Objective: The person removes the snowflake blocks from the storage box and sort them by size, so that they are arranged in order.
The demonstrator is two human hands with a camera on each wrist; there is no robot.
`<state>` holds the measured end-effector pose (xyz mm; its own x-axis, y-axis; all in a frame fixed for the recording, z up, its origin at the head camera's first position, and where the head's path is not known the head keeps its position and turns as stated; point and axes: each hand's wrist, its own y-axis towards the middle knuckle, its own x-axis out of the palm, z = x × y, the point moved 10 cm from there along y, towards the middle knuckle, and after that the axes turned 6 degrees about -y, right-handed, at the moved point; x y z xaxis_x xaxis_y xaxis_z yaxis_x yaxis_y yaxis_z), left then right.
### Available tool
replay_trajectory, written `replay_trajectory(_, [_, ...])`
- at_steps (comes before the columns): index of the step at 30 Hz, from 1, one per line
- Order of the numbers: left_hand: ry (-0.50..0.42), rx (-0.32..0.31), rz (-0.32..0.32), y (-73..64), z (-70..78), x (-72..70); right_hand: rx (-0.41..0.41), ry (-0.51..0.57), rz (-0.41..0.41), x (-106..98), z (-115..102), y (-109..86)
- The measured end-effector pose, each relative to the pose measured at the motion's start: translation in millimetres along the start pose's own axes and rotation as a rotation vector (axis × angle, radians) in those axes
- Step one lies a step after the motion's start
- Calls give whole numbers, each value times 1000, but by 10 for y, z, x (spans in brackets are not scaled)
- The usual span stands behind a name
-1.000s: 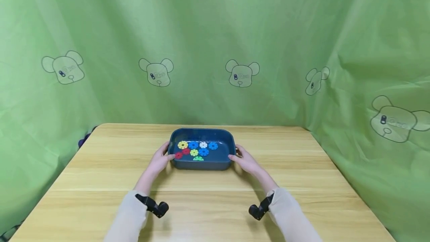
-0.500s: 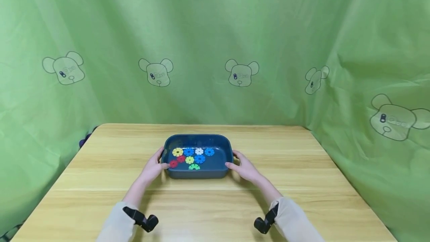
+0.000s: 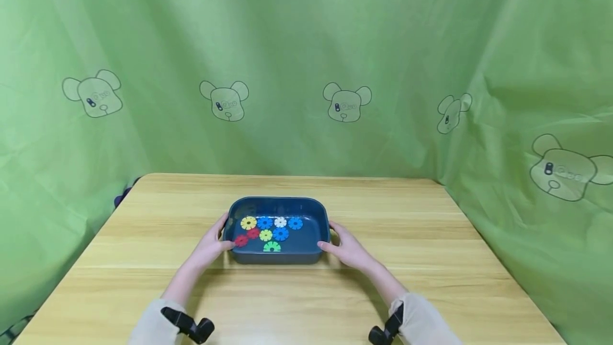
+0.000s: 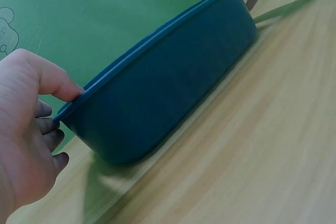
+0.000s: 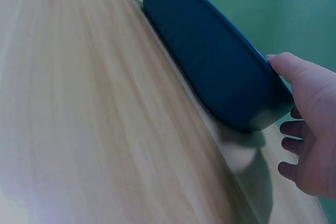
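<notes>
A dark blue rectangular tub (image 3: 276,259) with rounded corners sits between both hands. My left hand (image 3: 209,245) grips its left end, thumb over the rim and fingers below the edge, as the left wrist view shows along the tub's wall (image 4: 157,90). On the opposite end my right hand (image 3: 351,251) holds the rim the same way, thumb (image 5: 283,65) on top. Flat flower-shaped plastic discs lie on the tub's floor: a yellow one (image 3: 248,222), a white one (image 3: 280,222), a green one (image 3: 272,247), red ones (image 3: 241,240) and several blue ones (image 3: 295,223).
The wooden table (image 3: 407,217) extends around the tub on all sides. Behind and beside it hangs a green curtain (image 3: 287,142) printed with bear heads. A black wrist camera (image 3: 189,325) is strapped on the left sleeve and another (image 3: 387,329) on the right.
Both hands have brought the tub nearer to me and slightly left, away from the table's back edge. The discs have stayed in the same arrangement inside it.
</notes>
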<state>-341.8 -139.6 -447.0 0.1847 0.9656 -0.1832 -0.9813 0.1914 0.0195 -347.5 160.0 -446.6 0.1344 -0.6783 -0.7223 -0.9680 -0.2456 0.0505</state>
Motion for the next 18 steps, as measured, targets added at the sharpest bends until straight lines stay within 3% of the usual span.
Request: replay_trajectory(18, [76,-24,-15,-206,19,-10,10,-21,-7,39,-69,-188])
